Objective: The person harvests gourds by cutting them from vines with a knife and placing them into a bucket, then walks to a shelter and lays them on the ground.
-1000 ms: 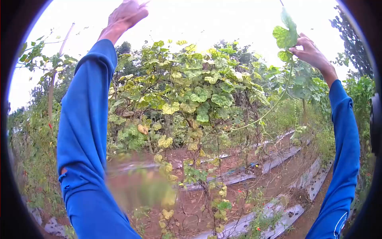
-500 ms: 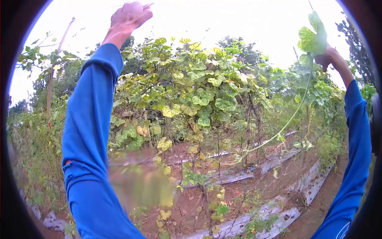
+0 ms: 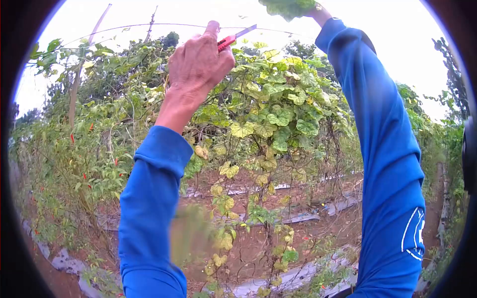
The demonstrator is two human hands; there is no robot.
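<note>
My left hand [image 3: 196,64] is raised in front of the vines, its fingers closed round a red box cutter [image 3: 227,42]. The cutter's blade is out and points up to the right. At the top edge, my right hand [image 3: 319,13] is closed at a bunch of green vine leaves [image 3: 288,7]; the fingers are mostly hidden by the leaves and the frame edge. A thin line [image 3: 129,26] stretches across the sky behind my left hand.
A mass of yellow-green climbing vine [image 3: 278,99] hangs ahead. Chili plants with red fruit [image 3: 116,162] grow at the left. Wooden stakes [image 3: 77,89] stand there too. Strips of silvery plastic mulch [image 3: 298,278] lie on brown soil.
My left hand has come down and to the right, bringing the box cutter into sight. My right hand has moved left and up with the leaves; the long trailing stem is out of view.
</note>
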